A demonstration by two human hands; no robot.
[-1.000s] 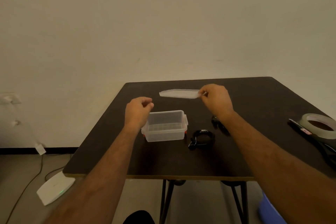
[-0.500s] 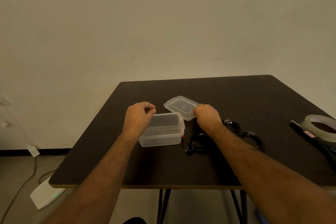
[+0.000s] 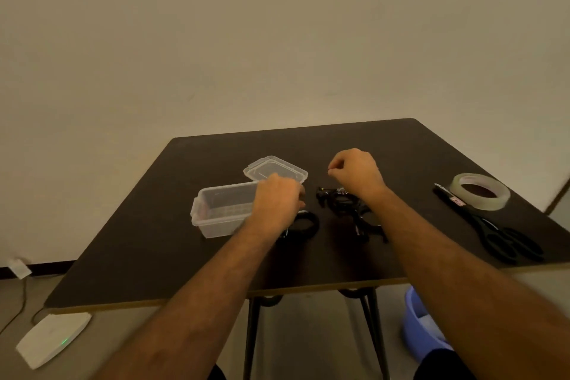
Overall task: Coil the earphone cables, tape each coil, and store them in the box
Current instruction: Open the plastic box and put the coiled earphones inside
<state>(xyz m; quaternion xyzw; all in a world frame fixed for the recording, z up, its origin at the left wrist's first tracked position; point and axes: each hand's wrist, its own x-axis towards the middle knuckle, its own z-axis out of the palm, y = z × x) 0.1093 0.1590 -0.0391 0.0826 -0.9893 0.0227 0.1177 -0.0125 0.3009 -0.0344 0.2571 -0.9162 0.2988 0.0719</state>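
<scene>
Table (image 3: pixel 431 157) is showing a dark brown, near-black top with a pale tan edge band along the near side; its legs (image 3: pixel 251 333) are showing black. Box (image 3: pixel 222 210) and lid (image 3: pixel 277 168) are reading as clear, colourless plastic, the box floor carrying a faint grid pattern. Earphone coils (image 3: pixel 342 202) are appearing black. Tape roll (image 3: pixel 479 196) is showing translucent greyish-beige. Scissors (image 3: pixel 493 231) are appearing black, with a small white-and-red label. Wall (image 3: pixel 277 40) is reading plain beige. Basin (image 3: pixel 422 333) under the table is showing pale blue. White device (image 3: pixel 52 339) on the floor is glowing with one green dot.
</scene>
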